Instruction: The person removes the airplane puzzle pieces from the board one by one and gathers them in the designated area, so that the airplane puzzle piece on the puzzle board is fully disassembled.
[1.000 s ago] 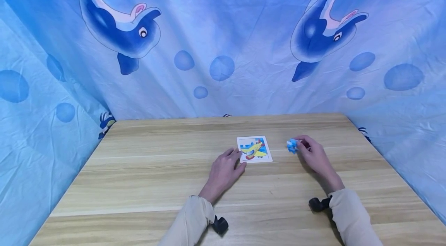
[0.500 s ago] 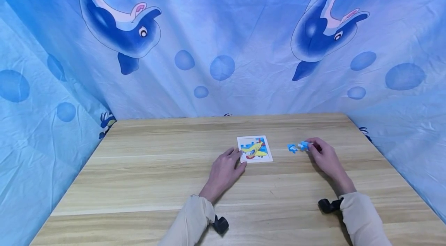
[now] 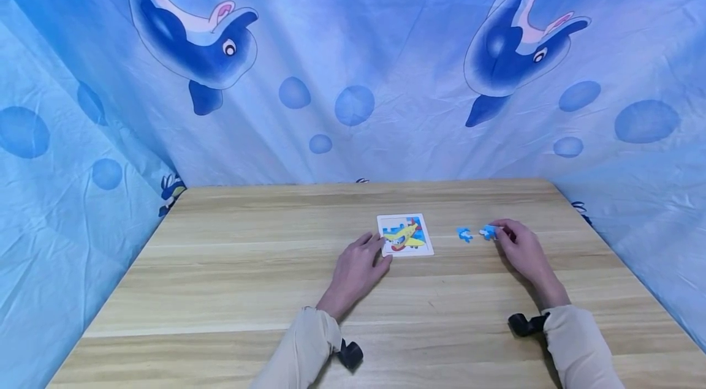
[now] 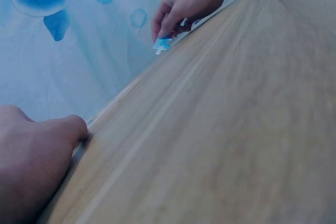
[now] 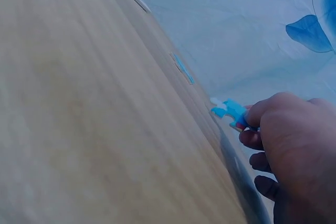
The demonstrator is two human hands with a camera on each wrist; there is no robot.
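Observation:
A square jigsaw board (image 3: 429, 249) with a white border lies on the table and shows a yellow airplane on blue; pale gaps show in its upper part. My left hand (image 3: 355, 271) rests at the board's left edge, fingertips on the border and thumb by the near corner. To the right, my right hand (image 3: 523, 257) pinches a blue-and-white puzzle piece (image 3: 488, 232) between thumb and fingers. The right wrist view shows this piece (image 5: 231, 110) held tilted, just above the tabletop. Another blue puzzle piece (image 3: 465, 234) lies flat between the board and the right hand.
The wooden table (image 3: 220, 291) reaches back to a blue curtain (image 3: 386, 27) printed with dolphins and bubbles. Each wrist wears a black camera, such as the right one (image 3: 526, 324).
My right hand has moved right with its puzzle piece, away from the other piece, which now shows apart on the table. The left hand stays at the board.

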